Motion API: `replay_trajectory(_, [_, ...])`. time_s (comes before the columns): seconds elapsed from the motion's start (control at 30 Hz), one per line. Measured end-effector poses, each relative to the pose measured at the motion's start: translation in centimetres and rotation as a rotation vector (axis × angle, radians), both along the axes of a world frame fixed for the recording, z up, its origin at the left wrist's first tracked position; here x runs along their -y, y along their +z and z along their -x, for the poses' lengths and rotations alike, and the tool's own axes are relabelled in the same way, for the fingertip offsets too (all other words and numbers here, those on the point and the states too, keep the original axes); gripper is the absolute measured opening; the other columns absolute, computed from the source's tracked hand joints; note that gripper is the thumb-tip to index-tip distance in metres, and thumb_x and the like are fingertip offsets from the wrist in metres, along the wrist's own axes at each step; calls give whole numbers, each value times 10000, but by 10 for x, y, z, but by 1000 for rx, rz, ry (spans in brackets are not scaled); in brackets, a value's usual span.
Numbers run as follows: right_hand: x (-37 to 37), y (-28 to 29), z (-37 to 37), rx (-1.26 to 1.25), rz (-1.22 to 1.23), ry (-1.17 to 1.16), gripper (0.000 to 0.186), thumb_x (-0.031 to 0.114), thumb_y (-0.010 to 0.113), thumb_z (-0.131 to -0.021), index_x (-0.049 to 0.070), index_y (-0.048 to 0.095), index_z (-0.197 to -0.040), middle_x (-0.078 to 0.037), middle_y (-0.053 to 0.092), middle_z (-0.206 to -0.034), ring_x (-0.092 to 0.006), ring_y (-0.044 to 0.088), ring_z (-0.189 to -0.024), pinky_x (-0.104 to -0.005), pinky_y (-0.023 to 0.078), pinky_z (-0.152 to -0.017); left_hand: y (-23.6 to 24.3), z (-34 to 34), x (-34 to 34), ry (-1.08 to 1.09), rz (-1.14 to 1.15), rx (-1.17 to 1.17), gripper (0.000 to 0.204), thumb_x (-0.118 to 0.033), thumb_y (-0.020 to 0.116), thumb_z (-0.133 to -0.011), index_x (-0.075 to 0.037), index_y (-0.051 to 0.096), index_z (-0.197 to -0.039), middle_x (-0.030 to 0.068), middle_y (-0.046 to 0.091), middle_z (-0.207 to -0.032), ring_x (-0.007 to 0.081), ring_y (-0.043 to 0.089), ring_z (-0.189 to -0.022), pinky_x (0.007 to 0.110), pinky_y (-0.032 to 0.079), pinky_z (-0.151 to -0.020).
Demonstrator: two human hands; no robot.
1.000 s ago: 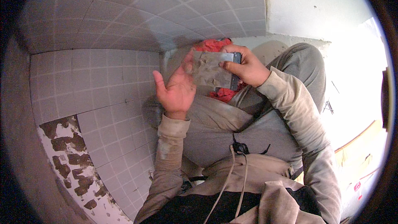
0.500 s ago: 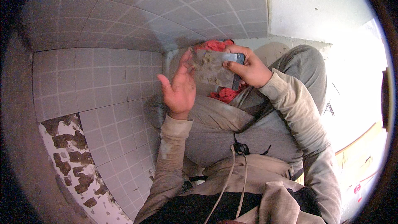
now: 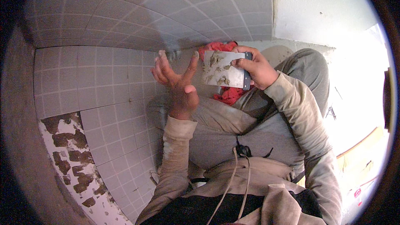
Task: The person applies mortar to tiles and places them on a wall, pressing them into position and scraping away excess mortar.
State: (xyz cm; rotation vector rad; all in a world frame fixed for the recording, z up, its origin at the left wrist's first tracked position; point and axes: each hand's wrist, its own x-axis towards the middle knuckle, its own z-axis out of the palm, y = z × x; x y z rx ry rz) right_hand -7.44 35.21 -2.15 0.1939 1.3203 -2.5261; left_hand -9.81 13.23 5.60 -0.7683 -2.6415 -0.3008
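My right hand point(image 3: 258, 68) grips a flat metal scraper point(image 3: 221, 68) by its dark end, my thumb on the blade, which has several lumps of greyish-brown paste on it. My left hand point(image 3: 177, 79) is open, fingers apart, just left of the blade and holding nothing. A crumpled red cloth point(image 3: 228, 96) shows behind and below the scraper, partly hidden by it.
Grey square-patterned tiles cover the wall point(image 3: 196, 6) above and the surface point(image 3: 104, 79) at left. A strip point(image 3: 68, 141) with patchy dark mortar runs along the lower left. My bent knee point(image 3: 308, 75) is at right, beside a white wall point(image 3: 316, 4) and a very bright area.
My left hand has turned and moved left, away from the scraper, its fingers spreading. The scraper in my right hand has shifted slightly right, its blade now looking lighter.
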Motion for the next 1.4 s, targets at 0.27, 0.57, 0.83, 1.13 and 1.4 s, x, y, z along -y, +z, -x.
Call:
replay_trajectory(0.27, [0,7,4,-10,289,-12,185,63,585,-824,20,557,-1002,-18,608,-759,-79,572,-558,-227,478,-495,0,0,3,-56,118,-40,804,-706,-57,-824,-389,530,-1272,269,137,-1470,477,106,-1331,637,-21,-1029])
replay_trajectory(0.57, [-5,11,4,-373,-373,-199,281,130,621,-839,15,559,-1088,-67,622,-825,-139,575,-688,-296,486,-611,-4,-20,-18,14,-547,387,868,-650,27,-893,-37,437,-1351,97,44,-1541,222,-12,-1419,428,-11,-1124])
replay_trajectory(0.83, [14,27,-4,-714,-662,-305,94,49,576,-823,-13,514,-858,-157,523,-682,-192,523,-627,-328,437,-602,-20,-29,-32,-62,-998,769,850,-646,88,-907,9,326,-1393,118,95,-1536,220,6,-1418,401,-72,-1119])
replay_trajectory(1.13, [26,22,-9,-644,-736,-357,126,75,580,-828,-5,485,-811,-171,478,-621,-232,467,-518,-331,420,-528,-33,-31,-44,37,-960,620,854,-644,44,-904,-9,332,-1396,126,145,-1525,239,28,-1419,396,-44,-1127])
replay_trajectory(1.4, [24,22,-8,-624,-685,-404,112,79,580,-827,-12,515,-837,-195,492,-639,-250,481,-529,-341,421,-531,-43,-30,-39,117,-995,654,822,-625,82,-921,-3,338,-1394,142,248,-1489,236,118,-1405,395,7,-1131])
